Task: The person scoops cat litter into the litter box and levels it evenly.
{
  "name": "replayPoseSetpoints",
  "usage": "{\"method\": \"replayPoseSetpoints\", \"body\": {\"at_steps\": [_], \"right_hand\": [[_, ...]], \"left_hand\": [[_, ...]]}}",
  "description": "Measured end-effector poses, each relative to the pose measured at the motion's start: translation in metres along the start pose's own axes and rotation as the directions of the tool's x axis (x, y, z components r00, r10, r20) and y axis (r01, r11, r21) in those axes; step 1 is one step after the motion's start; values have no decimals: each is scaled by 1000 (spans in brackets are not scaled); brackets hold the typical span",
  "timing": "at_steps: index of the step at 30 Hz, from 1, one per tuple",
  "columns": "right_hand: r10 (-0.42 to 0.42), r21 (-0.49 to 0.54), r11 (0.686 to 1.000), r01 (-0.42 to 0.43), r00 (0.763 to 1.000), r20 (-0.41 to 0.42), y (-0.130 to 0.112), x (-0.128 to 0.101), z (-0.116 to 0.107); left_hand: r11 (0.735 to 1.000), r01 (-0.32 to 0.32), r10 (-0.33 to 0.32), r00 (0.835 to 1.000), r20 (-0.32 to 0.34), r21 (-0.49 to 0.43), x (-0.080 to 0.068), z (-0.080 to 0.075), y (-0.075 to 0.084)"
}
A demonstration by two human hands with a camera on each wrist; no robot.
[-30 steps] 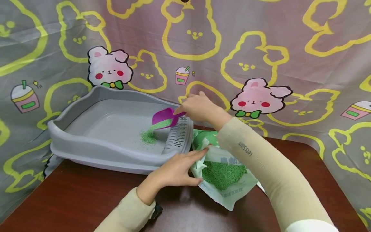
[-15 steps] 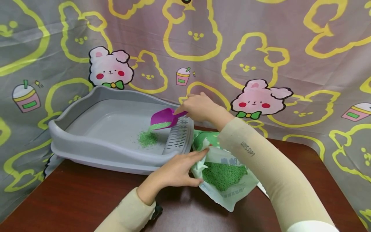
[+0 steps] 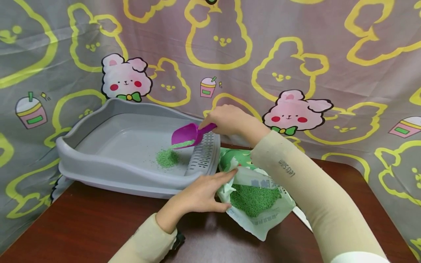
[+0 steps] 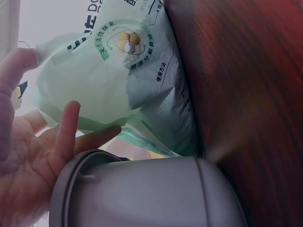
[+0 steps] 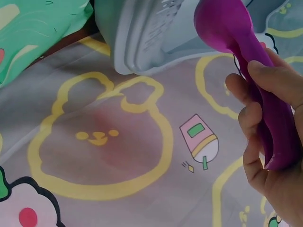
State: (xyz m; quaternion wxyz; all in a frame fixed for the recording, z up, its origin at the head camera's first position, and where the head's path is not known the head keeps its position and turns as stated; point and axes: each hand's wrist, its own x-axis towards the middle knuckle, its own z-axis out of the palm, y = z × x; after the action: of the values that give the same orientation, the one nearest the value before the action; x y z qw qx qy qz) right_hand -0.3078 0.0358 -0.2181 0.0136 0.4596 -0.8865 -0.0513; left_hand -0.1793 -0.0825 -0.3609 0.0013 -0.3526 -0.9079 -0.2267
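Note:
My right hand (image 3: 227, 120) grips the handle of a purple scoop (image 3: 187, 134) (image 5: 255, 71), tilted down over the right end of the grey litter tray (image 3: 98, 164). Green litter spills from the scoop onto a small green pile (image 3: 167, 157) on the tray floor. My left hand (image 3: 204, 191) rests with straight fingers on the mouth of an opened green-and-white litter bag (image 3: 260, 202) (image 4: 128, 85) lying on the table to the right of the tray. In the left wrist view the fingers (image 4: 66, 132) lie against the bag beside the tray's corner (image 4: 142, 194).
The dark wooden table (image 3: 82, 226) holds the tray and bag. A perforated grey step (image 3: 204, 155) forms the tray's right end. A cartoon-rabbit backdrop cloth (image 3: 296, 58) hangs close behind everything.
The scoop has tipped further and emptied most of its litter, so the green pile in the tray has grown. The left hand and the bag have stayed put.

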Motion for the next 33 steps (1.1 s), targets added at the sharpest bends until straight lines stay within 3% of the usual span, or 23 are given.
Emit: {"method": "replayPoseSetpoints", "body": {"at_steps": [16,33], "right_hand": [[-48,3,999,48,990,136,-5,-1,-26],[-43,215,977,18,993,113,10,-29,-26]], "left_hand": [[1000,-3,3,1000,-3,5,0,2,1],[1000,13,-13,1000,9,3,2,0,1]]}}
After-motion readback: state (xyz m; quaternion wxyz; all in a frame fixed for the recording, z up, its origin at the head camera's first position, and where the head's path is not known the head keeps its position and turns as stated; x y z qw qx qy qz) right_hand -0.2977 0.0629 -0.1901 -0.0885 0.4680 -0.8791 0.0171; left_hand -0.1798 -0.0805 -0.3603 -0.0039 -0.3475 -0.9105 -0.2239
